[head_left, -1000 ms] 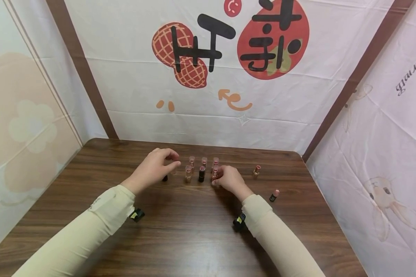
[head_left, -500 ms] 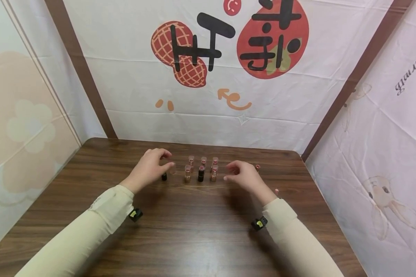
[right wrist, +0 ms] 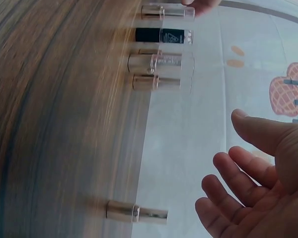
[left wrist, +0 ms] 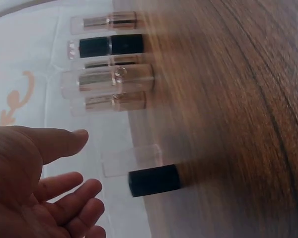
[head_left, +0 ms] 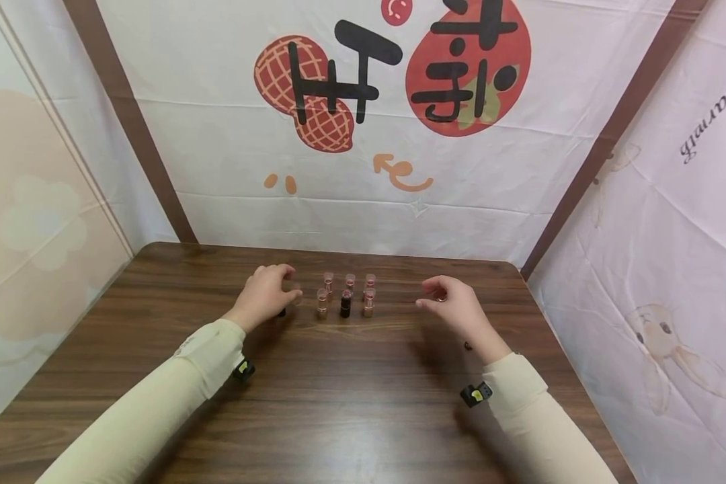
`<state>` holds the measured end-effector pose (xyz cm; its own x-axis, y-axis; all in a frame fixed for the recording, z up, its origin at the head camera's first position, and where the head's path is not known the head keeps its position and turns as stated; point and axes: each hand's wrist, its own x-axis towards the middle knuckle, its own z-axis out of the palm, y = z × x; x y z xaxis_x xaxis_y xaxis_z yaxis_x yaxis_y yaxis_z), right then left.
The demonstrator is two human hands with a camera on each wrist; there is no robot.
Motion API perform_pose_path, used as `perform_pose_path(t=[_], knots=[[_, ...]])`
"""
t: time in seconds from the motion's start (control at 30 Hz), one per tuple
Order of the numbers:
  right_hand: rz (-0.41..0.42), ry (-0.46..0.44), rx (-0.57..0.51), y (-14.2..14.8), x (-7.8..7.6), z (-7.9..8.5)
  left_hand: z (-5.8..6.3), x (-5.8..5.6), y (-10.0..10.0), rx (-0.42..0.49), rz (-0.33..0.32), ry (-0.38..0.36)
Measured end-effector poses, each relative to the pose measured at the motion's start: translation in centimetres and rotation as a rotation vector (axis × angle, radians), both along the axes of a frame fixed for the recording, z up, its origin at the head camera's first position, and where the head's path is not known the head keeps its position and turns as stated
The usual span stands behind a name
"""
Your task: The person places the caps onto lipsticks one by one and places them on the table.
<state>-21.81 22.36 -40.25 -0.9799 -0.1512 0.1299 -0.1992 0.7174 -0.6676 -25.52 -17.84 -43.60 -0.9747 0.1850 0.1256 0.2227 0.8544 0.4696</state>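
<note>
My left hand [head_left: 263, 298] hovers with relaxed fingers beside a black lipstick cap [left wrist: 155, 181] and a clear cap [left wrist: 129, 161] standing together on the table. In the right wrist view my right hand [right wrist: 260, 176] holds nothing, its fingers loosely bent. Near it, a gold lipstick [right wrist: 136, 212] without its cap stands upright; the hand mostly covers it in the head view. Between the hands, several lipsticks stand in two rows, among them a black one [head_left: 345, 304], a gold one with a clear cap [head_left: 322, 304] and a rose-gold one [head_left: 368, 303].
Another small lipstick [head_left: 468, 345] shows partly behind my right wrist. The wooden table [head_left: 339, 390] ends at a white printed cloth [head_left: 230, 134] at the back, with more cloth at both sides.
My right hand has let go of the front right lipstick in the group and moved right, toward the uncapped gold lipstick. My left hand has stayed by the caps, shifting slightly.
</note>
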Motion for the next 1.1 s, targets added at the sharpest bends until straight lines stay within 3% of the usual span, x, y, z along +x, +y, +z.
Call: perform_pose_path(t=[0.3, 0.43, 0.73, 0.9, 1.1], knots=[[-0.051, -0.023, -0.015, 1.4, -0.4, 0.0, -1.5, -1.0, 0.3, -0.018, 0.064, -0.023], [-0.117, -0.015, -0.018, 1.8, -1.0, -0.3, -2.0, -1.2, 0.6, -0.024, 0.103, -0.031], [-0.257, -0.042, 0.100, 1.9, -3.0, -1.2, -2.8, -1.5, 0.8, -0.031, 0.130, -0.017], [-0.304, -0.148, 0.200, 1.9, -3.9, -1.4, -2.5, -1.1, 0.6, -0.002, 0.121, 0.031], [-0.315, -0.266, 0.294, 2.0, -5.2, -1.9, -1.2, -0.4, 0.6, 0.036, 0.114, 0.093]])
